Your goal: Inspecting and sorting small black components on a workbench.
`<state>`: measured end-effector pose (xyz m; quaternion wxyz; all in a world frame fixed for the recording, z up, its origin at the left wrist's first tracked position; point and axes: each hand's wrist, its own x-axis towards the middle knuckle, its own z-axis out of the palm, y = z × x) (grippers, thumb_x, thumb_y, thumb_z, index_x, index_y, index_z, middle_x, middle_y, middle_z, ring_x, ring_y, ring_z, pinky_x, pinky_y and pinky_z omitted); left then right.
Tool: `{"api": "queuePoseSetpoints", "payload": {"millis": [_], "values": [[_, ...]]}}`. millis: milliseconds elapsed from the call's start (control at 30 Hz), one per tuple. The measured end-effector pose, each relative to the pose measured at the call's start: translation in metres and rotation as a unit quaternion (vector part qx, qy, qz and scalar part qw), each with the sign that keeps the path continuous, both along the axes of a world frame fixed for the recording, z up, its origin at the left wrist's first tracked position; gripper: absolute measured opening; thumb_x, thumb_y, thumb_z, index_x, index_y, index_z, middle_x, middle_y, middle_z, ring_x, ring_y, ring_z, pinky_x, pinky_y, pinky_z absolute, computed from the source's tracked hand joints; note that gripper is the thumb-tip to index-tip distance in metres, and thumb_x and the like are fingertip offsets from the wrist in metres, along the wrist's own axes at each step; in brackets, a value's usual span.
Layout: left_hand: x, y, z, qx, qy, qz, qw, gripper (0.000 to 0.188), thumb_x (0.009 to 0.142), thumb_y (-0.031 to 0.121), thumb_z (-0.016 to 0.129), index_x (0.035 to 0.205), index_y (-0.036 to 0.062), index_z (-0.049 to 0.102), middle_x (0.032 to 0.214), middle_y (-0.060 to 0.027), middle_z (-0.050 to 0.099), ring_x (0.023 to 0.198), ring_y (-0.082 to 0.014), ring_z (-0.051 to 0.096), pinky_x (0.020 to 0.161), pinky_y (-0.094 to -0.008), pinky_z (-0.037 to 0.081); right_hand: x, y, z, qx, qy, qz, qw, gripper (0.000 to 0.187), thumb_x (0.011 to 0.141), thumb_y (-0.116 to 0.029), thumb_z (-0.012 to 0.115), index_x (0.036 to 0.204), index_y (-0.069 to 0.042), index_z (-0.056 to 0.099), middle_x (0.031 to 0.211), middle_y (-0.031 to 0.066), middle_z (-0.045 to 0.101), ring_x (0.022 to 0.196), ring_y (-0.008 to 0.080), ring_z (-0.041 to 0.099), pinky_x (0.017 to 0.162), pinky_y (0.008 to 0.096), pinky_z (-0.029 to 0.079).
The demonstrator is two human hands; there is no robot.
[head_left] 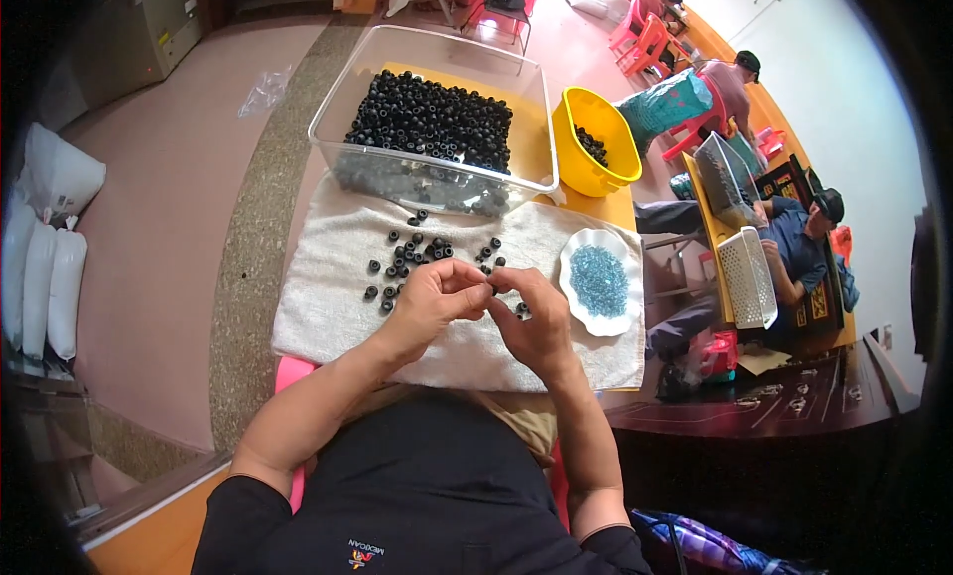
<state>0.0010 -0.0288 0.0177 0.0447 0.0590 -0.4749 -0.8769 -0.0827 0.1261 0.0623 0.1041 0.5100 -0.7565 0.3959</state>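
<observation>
My left hand (437, 302) and my right hand (538, 322) meet over a white towel (328, 267), fingertips nearly touching. Both are closed in a pinch. A small black ring-shaped part (491, 288) shows partly between them, at the right fingers. Whether the left fingertips hold anything is too small to make out. Several loose black ring-shaped parts (409, 252) lie on the towel just beyond my hands. To the right of my right hand, a white scalloped plate (579, 242) holds many tiny clear-blue pieces (600, 280).
Beyond the towel stands a clear plastic bin (541, 109) full of black parts. A yellow tub (620, 143) with more of them is beside it. At right, a person (794, 248) sits by a white basket (747, 277). White sacks (68, 292) stand at far left.
</observation>
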Motion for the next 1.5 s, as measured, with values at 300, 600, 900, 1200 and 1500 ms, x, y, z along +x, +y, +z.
{"api": "queuePoseSetpoints", "payload": {"millis": [300, 600, 900, 1200, 1500], "values": [[0.001, 0.002, 0.001, 0.007, -0.010, 0.015, 1.000, 0.016, 0.093, 0.010, 0.064, 0.105, -0.0004, 0.062, 0.095, -0.0066, 0.068, 0.084, -0.0123, 0.066, 0.076, -0.0274, 0.057, 0.005, -0.001, -0.017, -0.076, 0.029, -0.004, 0.997, 0.037, 0.070, 0.005, 0.077, 0.103, -0.002, 0.062, 0.093, 0.0140, 0.068, 0.080, 0.0276, 0.067, 0.070, 0.0345, 0.054], [0.003, 0.011, -0.003, -0.028, -0.008, 0.036, 0.999, 0.012, 0.091, 0.006, 0.065, 0.100, -0.0007, 0.063, 0.091, -0.0066, 0.068, 0.081, -0.0129, 0.066, 0.076, -0.0292, 0.057, 0.008, 0.001, -0.020, -0.067, 0.040, -0.011, 0.997, 0.038, 0.069, 0.006, 0.076, 0.103, -0.002, 0.062, 0.093, 0.0147, 0.068, 0.080, 0.0280, 0.067, 0.068, 0.0345, 0.054], [-0.001, 0.003, 0.000, -0.006, -0.012, 0.103, 0.995, 0.010, 0.091, 0.010, 0.066, 0.098, 0.0032, 0.065, 0.085, -0.0026, 0.067, 0.074, -0.0093, 0.063, 0.073, -0.0258, 0.055, -0.012, 0.042, -0.006, -0.061, -0.066, -0.063, 0.994, 0.024, 0.077, 0.008, 0.072, 0.098, 0.001, 0.064, 0.094, 0.0118, 0.067, 0.075, 0.0163, 0.065, 0.067, 0.0267, 0.053], [0.000, 0.006, 0.002, 0.008, -0.014, 0.112, 0.994, 0.012, 0.090, 0.010, 0.067, 0.100, 0.0033, 0.064, 0.085, -0.0025, 0.066, 0.075, -0.0092, 0.063, 0.073, -0.0251, 0.056, -0.015, 0.056, -0.014, 0.083, -0.078, -0.056, 0.992, 0.021, 0.075, 0.003, 0.074, 0.094, -0.002, 0.067, 0.090, 0.0116, 0.069, 0.079, 0.0226, 0.067, 0.070, 0.0309, 0.053], [0.001, 0.009, -0.001, 0.021, -0.024, 0.103, 0.994, 0.011, 0.090, 0.009, 0.067, 0.099, 0.0033, 0.064, 0.084, -0.0022, 0.066, 0.074, -0.0096, 0.063, 0.073, -0.0253, 0.055, -0.007, 0.037, -0.012, 0.203, 0.083, -0.043, 0.975, 0.024, 0.070, -0.005, 0.073, 0.094, -0.007, 0.068, 0.094, 0.0044, 0.069, 0.093, 0.0268, 0.061, 0.079, 0.0363, 0.051]]}}
